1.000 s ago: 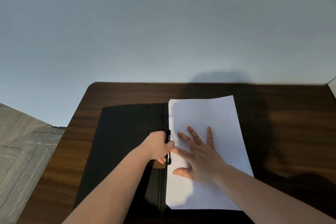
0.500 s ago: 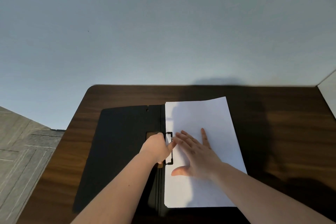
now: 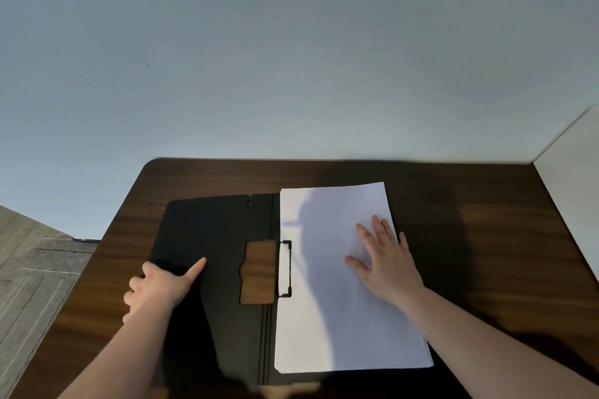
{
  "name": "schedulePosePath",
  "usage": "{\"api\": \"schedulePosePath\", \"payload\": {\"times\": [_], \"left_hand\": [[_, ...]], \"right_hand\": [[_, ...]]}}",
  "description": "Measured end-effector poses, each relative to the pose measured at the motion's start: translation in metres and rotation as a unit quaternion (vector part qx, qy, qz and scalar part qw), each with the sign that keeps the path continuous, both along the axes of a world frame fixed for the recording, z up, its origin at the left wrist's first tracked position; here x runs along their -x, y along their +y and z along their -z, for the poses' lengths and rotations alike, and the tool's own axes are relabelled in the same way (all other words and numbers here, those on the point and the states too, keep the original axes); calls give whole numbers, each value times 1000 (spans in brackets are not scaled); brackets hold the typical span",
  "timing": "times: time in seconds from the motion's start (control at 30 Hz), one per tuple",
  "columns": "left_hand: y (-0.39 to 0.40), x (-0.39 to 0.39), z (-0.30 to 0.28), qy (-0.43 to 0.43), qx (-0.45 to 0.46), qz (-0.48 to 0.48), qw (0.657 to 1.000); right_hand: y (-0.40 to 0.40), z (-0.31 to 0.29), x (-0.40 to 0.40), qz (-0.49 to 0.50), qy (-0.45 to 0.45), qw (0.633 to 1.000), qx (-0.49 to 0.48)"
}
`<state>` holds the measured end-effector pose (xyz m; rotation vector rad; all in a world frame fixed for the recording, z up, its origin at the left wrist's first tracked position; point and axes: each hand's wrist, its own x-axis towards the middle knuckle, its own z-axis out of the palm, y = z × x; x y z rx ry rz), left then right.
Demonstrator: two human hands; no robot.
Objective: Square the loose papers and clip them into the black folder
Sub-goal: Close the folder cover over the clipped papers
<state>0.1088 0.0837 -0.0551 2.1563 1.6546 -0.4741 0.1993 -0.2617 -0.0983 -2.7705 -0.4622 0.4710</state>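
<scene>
open black folder (image 3: pixel 210 230) on wooden table (image 3: pixel 505 236), papers (image 3: pixel 324 327) on its right half, clip (image 3: pixel 284 269) over their left edge.
head view: left hand (image 3: pixel 155 288) grips the folder's left edge, thumb on top; right hand (image 3: pixel 387 257) lies flat, fingers spread, by the papers' right edge.

A plain pale blue-grey wall (image 3: pixel 291 58) fills the upper half of the view, unmarked but for a tiny dark speck at the left. Against it stands a dark brown, wood-grained tabletop (image 3: pixel 505 236) with a rounded far-left corner. Broad soft shadows lie across its middle and right, with lighter patches of grain between them. To the left, lower down, is a floor (image 3: pixel 29 272) of grey wood-look planks with pale seams. At the right edge a flat white panel (image 3: pixel 573 204) rises beside the tabletop.
</scene>
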Motion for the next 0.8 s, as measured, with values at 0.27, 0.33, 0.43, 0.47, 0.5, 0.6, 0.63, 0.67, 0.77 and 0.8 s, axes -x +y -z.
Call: {"api": "schedulePosePath", "payload": {"times": [0.27,0.33,0.43,0.47,0.5,0.6,0.63,0.67,0.77,0.8], "left_hand": [[27,11,-9,57,6,-67,996],[28,12,-14,44,-5,-57,997],[30,9,-25,-5,-22,-52,998],[29,7,-31,-34,-23,-45,998],[27,5,-36,-71,-16,-31,997],[6,-1,-66,-155,-11,25,988],[0,-3,-74,-169,-17,47,984],[-6,-5,-84,-177,-20,63,982],[-18,-11,-107,-192,-30,113,974],[-23,-12,-114,-198,-35,125,972]], "right_hand": [[-12,-4,-1,-2,24,998,-52],[-14,-6,-1,-5,30,998,-56],[-18,-7,0,-4,41,997,-65],[-19,-9,0,-3,44,997,-62],[-19,-11,-1,-1,49,997,-56],[-23,-24,-5,12,71,997,-41],[-25,-29,-7,15,78,996,-42],[-26,-35,-8,16,80,996,-46],[-32,-53,-10,16,79,994,-68],[-34,-58,-11,16,78,994,-74]]}}
